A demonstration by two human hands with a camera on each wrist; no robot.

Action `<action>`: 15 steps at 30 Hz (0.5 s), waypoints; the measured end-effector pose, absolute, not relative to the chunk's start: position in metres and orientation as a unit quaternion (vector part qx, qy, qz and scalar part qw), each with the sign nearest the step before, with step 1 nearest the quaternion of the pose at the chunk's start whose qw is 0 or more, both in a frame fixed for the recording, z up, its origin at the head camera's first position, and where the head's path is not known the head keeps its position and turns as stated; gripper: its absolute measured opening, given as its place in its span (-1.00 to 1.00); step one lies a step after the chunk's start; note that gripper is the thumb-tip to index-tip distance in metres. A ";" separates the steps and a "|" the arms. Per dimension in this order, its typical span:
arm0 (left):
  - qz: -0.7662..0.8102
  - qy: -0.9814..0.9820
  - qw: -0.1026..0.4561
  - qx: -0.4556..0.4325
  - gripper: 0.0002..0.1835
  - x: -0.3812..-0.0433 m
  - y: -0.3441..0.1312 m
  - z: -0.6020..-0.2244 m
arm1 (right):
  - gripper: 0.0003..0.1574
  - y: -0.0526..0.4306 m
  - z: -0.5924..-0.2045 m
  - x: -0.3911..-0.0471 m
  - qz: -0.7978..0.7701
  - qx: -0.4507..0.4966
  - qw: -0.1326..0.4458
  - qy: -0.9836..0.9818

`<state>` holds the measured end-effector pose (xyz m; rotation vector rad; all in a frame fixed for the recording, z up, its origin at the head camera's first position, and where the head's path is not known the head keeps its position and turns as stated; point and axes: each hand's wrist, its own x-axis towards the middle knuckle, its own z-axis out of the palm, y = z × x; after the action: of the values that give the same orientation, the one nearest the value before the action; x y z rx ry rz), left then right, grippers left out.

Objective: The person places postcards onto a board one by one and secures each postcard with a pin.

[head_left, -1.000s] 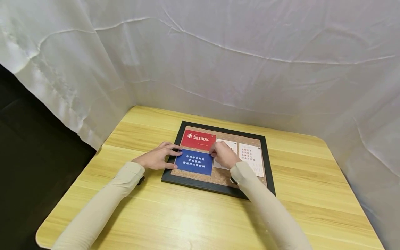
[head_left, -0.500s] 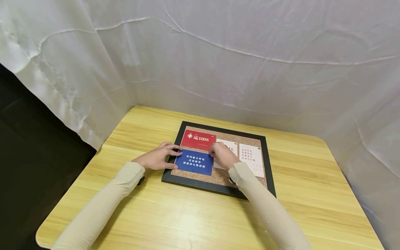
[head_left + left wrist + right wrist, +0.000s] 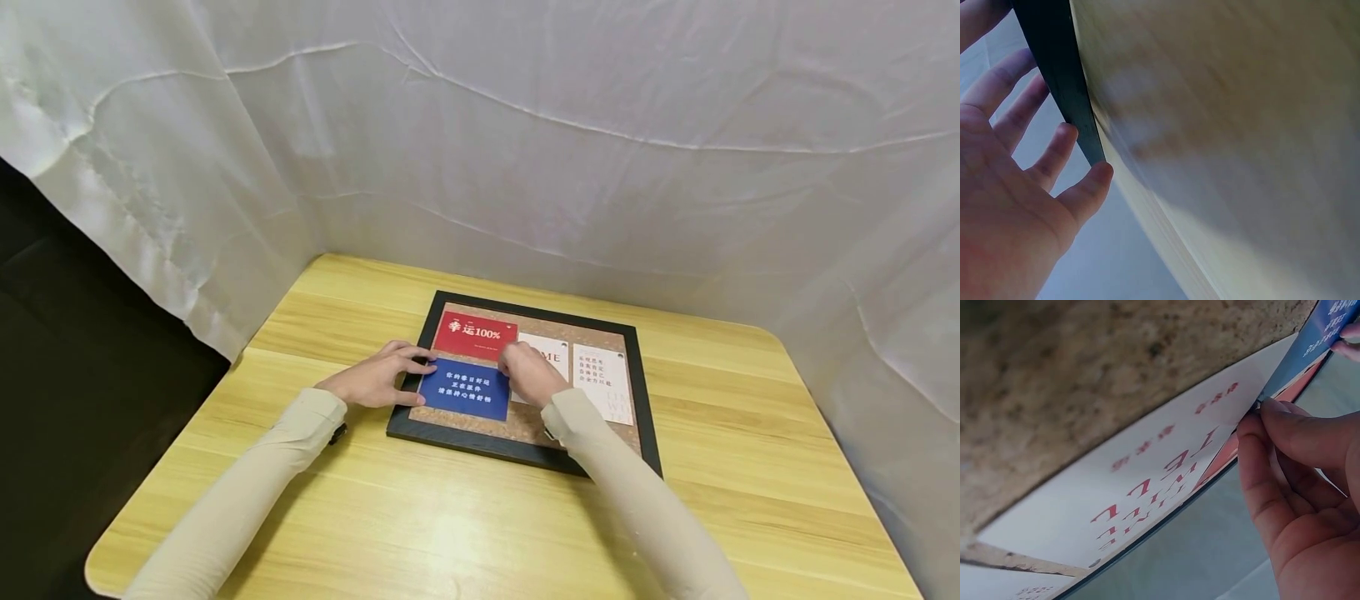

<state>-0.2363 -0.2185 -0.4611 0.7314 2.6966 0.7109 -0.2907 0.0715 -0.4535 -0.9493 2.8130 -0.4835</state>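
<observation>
A blue card (image 3: 465,389) with white writing lies on the cork board (image 3: 480,423), inside its black frame. My left hand (image 3: 375,377) spreads its fingers over the frame's left side, fingertips resting on the card's left edge. In the left wrist view the left hand (image 3: 1029,169) is beside the black frame (image 3: 1060,69). At the card's upper right corner my right hand (image 3: 531,372) pinches a small pin (image 3: 1260,399) between thumb and curled index finger; the fingertips hide most of it. The right wrist view has this hand (image 3: 1310,481) beside a white card (image 3: 1085,506) with red print.
Above the blue card is a red card (image 3: 476,336). Another white card (image 3: 604,379) lies at the board's right, with a dark pin (image 3: 620,355) at its upper corner. The framed board rests on a wooden table (image 3: 360,500), with a pale curtain (image 3: 525,150) behind.
My right hand and wrist have shifted slightly left and turned a little, uncovering more print on the white card beside them. The left hand and the cards stay in place.
</observation>
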 end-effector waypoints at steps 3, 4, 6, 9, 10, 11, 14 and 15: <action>0.243 0.928 0.128 0.252 -0.33 -0.237 -0.218 -0.461 | -0.54 0.071 -0.455 -0.290 -0.154 -0.309 0.069 0.936; 0.243 0.928 0.128 0.252 -0.33 -0.237 -0.218 -0.461 | -0.57 0.071 -0.455 -0.290 -0.151 -0.308 0.068 0.937; 0.243 0.928 0.128 0.251 -0.33 -0.237 -0.218 -0.461 | -0.60 0.070 -0.455 -0.291 -0.145 -0.309 0.066 0.938; 0.243 0.928 0.129 0.250 -0.33 -0.237 -0.218 -0.460 | -0.63 0.072 -0.456 -0.291 -0.144 -0.316 0.063 0.936; 0.242 0.928 0.128 0.251 -0.33 -0.236 -0.218 -0.460 | -0.64 0.073 -0.456 -0.292 -0.146 -0.319 0.062 0.934; 0.241 0.928 0.129 0.252 -0.33 -0.236 -0.218 -0.460 | -0.67 0.074 -0.456 -0.292 -0.149 -0.323 0.061 0.933; 0.242 0.928 0.130 0.254 -0.33 -0.236 -0.218 -0.460 | -0.71 0.079 -0.457 -0.292 -0.157 -0.332 0.051 0.929; 0.243 0.927 0.130 0.254 -0.33 -0.236 -0.219 -0.459 | -0.72 0.081 -0.457 -0.292 -0.161 -0.334 0.046 0.928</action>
<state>-0.2361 -0.2185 -0.4595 0.7379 2.6946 0.7050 -0.2922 0.0814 -0.4568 -1.0185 2.8317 -0.4908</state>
